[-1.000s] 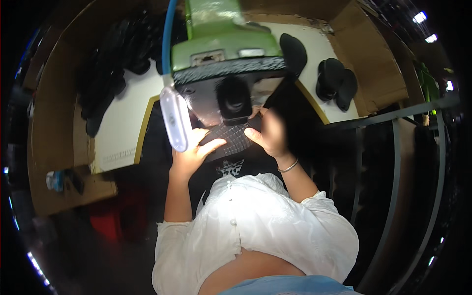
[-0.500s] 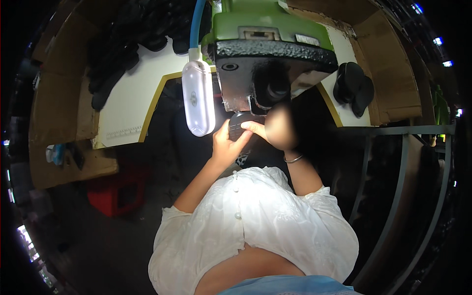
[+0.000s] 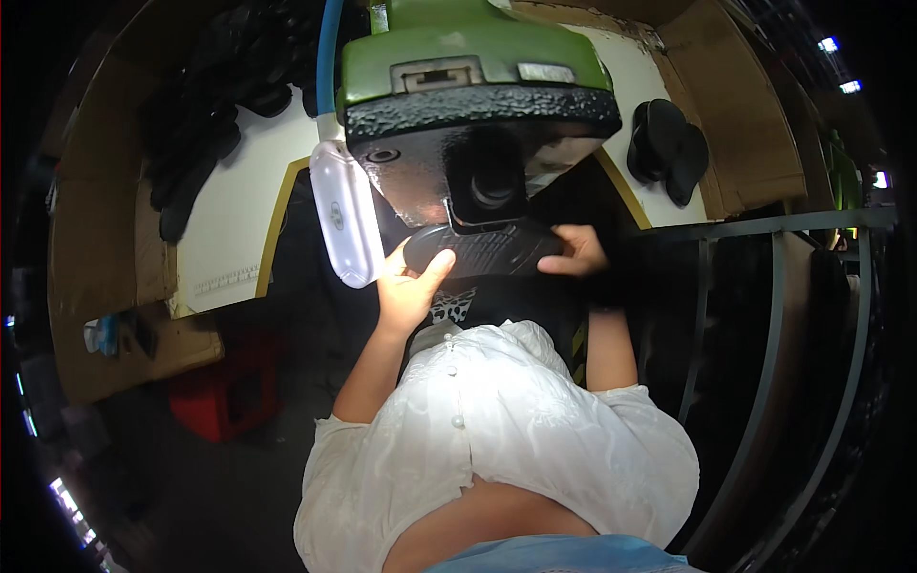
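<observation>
A black shoe sole with a grooved tread lies crosswise under the front of the green machine, its upper edge partly hidden by the machine's metal guide. My left hand grips the sole's left end, thumb on the grooved face and fingers hidden. At the other end, my right hand pinches the sole between thumb and fingers. Just left of the machine's head hangs a lit white lamp, close to my left hand.
Many black soles are heaped on the white tabletop at the left. A few more soles sit on its right part. Cardboard walls edge the table. Metal rails stand at the right; a red stool stands on the floor.
The sole now lies lengthwise across under the machine, with more of its tread showing. My right hand has moved right, away from my left hand, to the sole's right end. The view has shifted.
</observation>
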The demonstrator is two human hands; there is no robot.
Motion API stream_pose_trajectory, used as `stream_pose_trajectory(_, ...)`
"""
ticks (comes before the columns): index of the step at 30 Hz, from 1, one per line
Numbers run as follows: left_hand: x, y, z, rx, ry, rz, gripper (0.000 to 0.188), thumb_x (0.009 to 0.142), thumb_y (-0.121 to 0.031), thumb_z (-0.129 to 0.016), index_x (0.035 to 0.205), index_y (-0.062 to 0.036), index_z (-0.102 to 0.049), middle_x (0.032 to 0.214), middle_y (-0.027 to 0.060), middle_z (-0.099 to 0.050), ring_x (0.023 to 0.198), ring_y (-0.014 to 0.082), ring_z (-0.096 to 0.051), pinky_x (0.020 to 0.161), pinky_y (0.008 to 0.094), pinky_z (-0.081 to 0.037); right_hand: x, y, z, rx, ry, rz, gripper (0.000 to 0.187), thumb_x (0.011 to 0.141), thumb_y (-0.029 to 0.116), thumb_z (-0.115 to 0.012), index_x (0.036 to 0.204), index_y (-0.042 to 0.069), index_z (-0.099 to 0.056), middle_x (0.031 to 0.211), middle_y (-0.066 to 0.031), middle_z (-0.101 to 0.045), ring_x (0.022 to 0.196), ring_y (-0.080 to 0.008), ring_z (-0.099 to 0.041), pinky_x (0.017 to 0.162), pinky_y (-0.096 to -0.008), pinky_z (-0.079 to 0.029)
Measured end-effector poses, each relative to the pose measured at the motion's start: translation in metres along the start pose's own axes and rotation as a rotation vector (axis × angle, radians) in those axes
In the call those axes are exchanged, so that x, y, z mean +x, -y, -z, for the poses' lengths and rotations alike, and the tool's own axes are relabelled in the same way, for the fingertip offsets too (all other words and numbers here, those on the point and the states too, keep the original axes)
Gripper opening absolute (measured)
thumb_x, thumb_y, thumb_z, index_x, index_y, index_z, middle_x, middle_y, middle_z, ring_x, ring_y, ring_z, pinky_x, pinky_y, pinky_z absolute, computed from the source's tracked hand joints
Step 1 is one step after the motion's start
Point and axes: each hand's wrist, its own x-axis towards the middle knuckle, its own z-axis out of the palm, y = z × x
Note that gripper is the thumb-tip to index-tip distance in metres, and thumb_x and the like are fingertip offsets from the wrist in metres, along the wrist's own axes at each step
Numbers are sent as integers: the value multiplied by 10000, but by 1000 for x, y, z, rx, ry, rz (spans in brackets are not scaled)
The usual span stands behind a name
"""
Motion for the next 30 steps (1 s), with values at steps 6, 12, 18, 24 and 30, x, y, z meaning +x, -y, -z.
stream_pose_trajectory(6, -6, -4, 26, 43, -50, -59, 300, 769, -6, -689, 1045, 43, -580, 944, 62, -624, 850, 120, -591, 777, 250, -474, 24, 20, -22, 111, -90, 276, 332, 694, -61, -701, 1015, -58, -614, 905, -81, -649, 805, -117, -607, 747, -245, -506)
stream_pose_trajectory(12, -20, -10, 82, 154, -129, -6, 296, 752, -3, -692, 1026, 45, -589, 922, 42, -628, 815, 90, -579, 734, 239, -468, 45, 32, -77, 47, 49, 388, 354, 711, -75, -699, 1052, -55, -608, 1008, -98, -631, 865, -133, -611, 788, -266, -525)
stream_pose_trajectory(18, -18, 13, 103, 263, 129, 246, 393, 742, -60, -736, 1083, 43, -572, 984, 64, -628, 861, 122, -584, 766, 265, -477, 56, 32, -107, 35, -8, 404, 604, 658, -61, -751, 1169, 4, -435, 1100, -71, -554, 952, -132, -576, 804, -266, -524)
stream_pose_trajectory(24, -13, 39, 25, 544, 459, 247, 346, 761, -239, -729, 999, -9, -631, 854, 79, -668, 764, 124, -598, 705, 290, -485, 58, 40, -113, -80, -38, 457, 632, 637, 26, -794, 1180, 0, -472, 1063, -88, -583, 918, -139, -592, 747, -257, -508)
stream_pose_trajectory(30, -7, 42, -2, 762, 531, 152, 351, 776, -224, -699, 1030, 4, -620, 871, 114, -654, 751, 189, -630, 727, 300, -509, 38, 68, -60, -757, -280, 413, 355, 721, 185, -754, 985, -20, -631, 869, -140, -656, 787, -130, -626, 691, -267, -485)
